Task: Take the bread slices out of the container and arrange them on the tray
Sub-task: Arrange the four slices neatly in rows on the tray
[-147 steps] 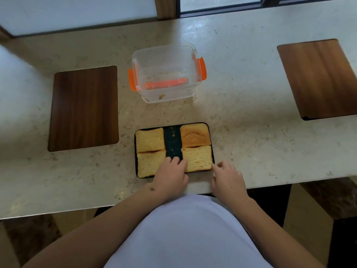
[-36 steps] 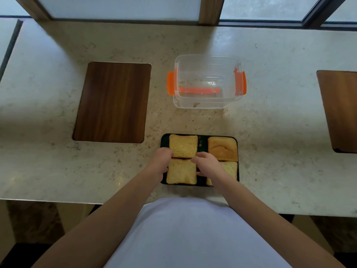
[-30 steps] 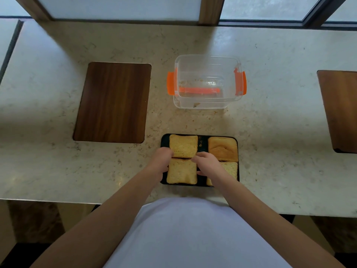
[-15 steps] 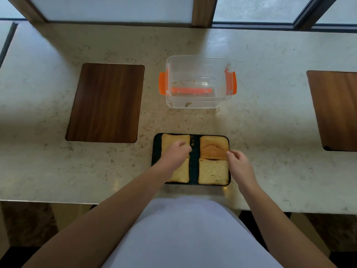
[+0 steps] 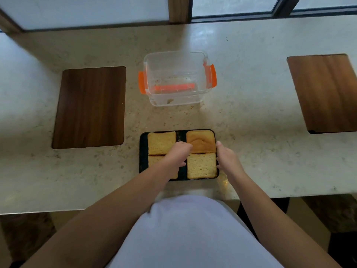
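A black tray lies near the counter's front edge with bread slices in two columns. The far left slice, the browner far right slice and the near right slice show plainly. The near left slice is mostly hidden under my left arm. My left hand is curled over the tray's middle gap, fingertips at the far right slice's left edge. My right hand rests flat against the tray's right edge beside the right column. The clear container with orange clips stands behind the tray, holding only crumbs.
Two dark wooden boards lie on the beige stone counter, one at the left and one at the far right. A window frame runs along the counter's back edge. Crumbs are scattered between container and tray.
My right hand left the tray's middle for its right edge. My left hand went from the tray's left edge onto the far left slice, then right to the middle gap. The camera view shifted.
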`<state>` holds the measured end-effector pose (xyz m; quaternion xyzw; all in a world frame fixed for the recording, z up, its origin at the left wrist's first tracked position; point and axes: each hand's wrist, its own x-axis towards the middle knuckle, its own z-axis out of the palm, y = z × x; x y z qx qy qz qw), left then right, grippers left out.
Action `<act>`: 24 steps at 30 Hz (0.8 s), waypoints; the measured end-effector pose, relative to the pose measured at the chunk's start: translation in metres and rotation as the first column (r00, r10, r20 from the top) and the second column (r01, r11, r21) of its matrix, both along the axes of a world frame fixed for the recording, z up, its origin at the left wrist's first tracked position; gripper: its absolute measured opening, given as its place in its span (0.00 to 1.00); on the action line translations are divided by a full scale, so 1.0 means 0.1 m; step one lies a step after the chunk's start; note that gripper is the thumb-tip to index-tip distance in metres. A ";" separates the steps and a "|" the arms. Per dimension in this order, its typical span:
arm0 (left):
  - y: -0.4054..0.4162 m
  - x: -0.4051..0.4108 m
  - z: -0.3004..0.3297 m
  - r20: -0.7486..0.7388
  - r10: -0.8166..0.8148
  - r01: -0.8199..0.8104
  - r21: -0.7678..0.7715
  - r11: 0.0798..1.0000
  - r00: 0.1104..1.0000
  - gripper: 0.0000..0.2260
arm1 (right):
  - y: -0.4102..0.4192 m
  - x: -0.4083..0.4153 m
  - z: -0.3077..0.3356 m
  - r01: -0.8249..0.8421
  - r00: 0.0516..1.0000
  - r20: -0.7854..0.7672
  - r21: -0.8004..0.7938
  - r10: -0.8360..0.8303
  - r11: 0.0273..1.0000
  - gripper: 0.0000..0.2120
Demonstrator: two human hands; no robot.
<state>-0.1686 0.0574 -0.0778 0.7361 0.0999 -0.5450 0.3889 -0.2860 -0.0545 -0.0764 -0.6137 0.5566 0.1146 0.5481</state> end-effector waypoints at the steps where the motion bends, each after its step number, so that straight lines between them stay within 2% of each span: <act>1: -0.01 0.00 -0.01 -0.001 0.008 -0.008 0.010 1.000 1.000 0.22 | -0.01 0.01 0.00 -0.003 1.000 -0.001 0.003 0.003 1.000 0.32; 6: -0.03 -0.02 -0.01 0.006 0.017 -0.017 0.018 1.000 1.000 0.22 | -0.04 0.08 0.00 -0.012 1.000 0.002 -0.025 0.012 1.000 0.29; 11: 0.00 -0.03 -0.04 0.028 -0.019 0.019 0.002 1.000 0.999 0.25 | -0.01 0.08 -0.05 -0.109 0.994 -0.016 -0.102 0.108 0.989 0.28; 24: 0.10 0.01 0.00 -0.037 0.050 -0.050 -0.006 0.999 0.998 0.23 | -0.01 0.15 -0.12 -0.102 0.995 -0.001 -0.018 0.102 0.995 0.26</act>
